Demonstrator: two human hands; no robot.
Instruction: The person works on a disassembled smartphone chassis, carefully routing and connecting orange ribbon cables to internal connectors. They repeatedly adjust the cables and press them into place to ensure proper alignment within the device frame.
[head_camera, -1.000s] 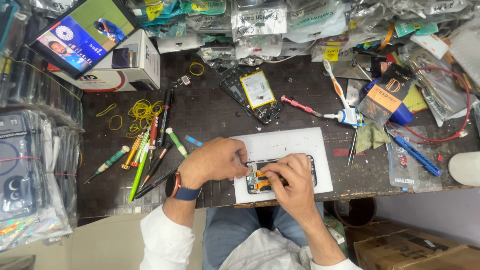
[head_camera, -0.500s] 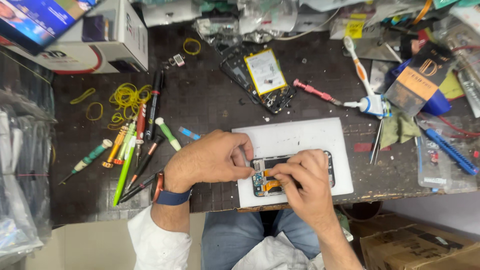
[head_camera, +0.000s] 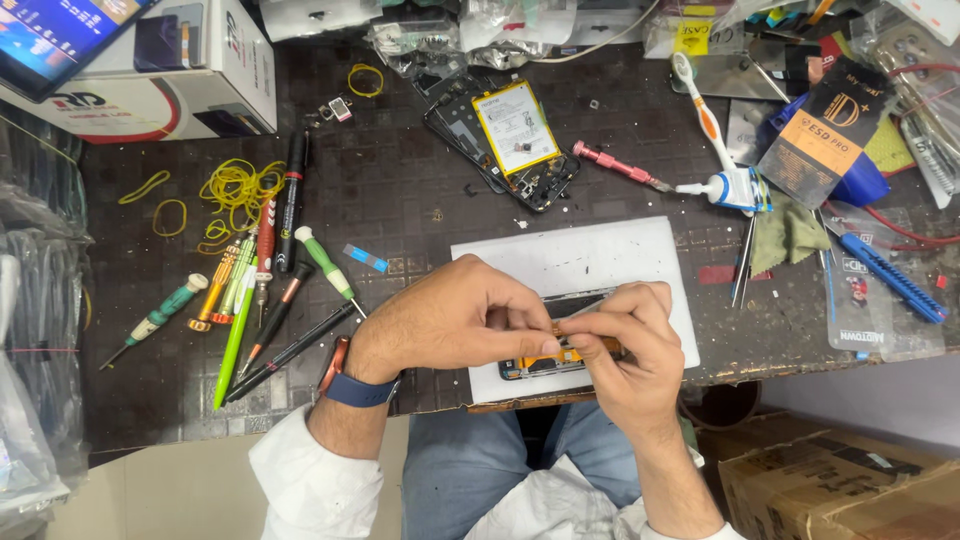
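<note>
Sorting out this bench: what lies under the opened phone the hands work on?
A white mat lies under the opened phone, on the dark table. The left hand and right hand cover most of the phone.

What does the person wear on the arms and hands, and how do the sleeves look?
Both hands, the left hand and the right hand, are bare, without gloves. The left wrist carries a dark blue wristband with an orange-edged watch body. The white sleeves are pushed back, so the forearms stay uncovered.

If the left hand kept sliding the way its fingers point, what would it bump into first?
Almost at once, the right hand: the left hand points rightward over the opened phone, fingertips nearly meeting, though depth is unclear.
</note>
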